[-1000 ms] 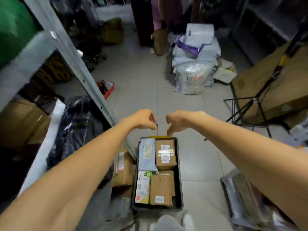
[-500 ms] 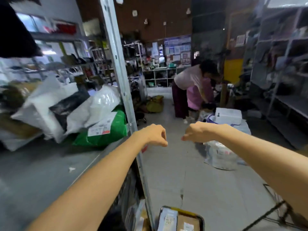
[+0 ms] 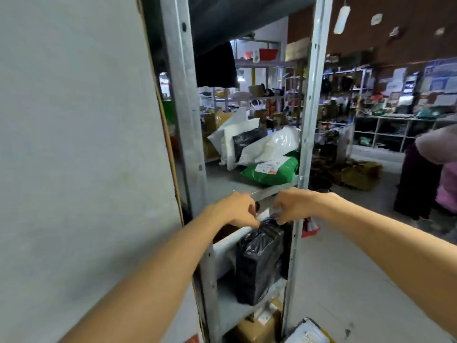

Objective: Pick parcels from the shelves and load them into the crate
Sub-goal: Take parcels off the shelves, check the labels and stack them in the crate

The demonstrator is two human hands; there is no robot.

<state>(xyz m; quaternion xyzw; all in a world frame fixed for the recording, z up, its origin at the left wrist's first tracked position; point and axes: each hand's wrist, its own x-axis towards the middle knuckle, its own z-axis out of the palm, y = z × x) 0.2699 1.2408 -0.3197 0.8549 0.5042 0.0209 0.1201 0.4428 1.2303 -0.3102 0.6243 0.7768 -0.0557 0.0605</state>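
Observation:
A black plastic-wrapped parcel [image 3: 259, 263] stands upright on a lower shelf [image 3: 230, 308] between two metal posts. My left hand [image 3: 235, 209] and my right hand [image 3: 294, 206] are side by side at its crumpled top, fingers curled and pinching the wrap. A white parcel [image 3: 226, 246] leans behind it. On the shelf above lie a green parcel [image 3: 272, 172], white bags [image 3: 272, 144] and a black bag [image 3: 247, 138]. A corner of the crate [image 3: 319, 324], with a grey parcel [image 3: 305, 334] in it, shows at the bottom edge.
A large grey board [image 3: 74, 144] fills the left side. Metal shelf posts [image 3: 188, 120] [image 3: 306, 120] frame the opening. A cardboard box [image 3: 257, 328] sits on the bottom shelf. A person [image 3: 432, 174] bends over in the aisle at right, with more racks behind.
My view swung from the crate on the floor up and left to the shelving. Both hands moved from empty air onto the top of the black parcel.

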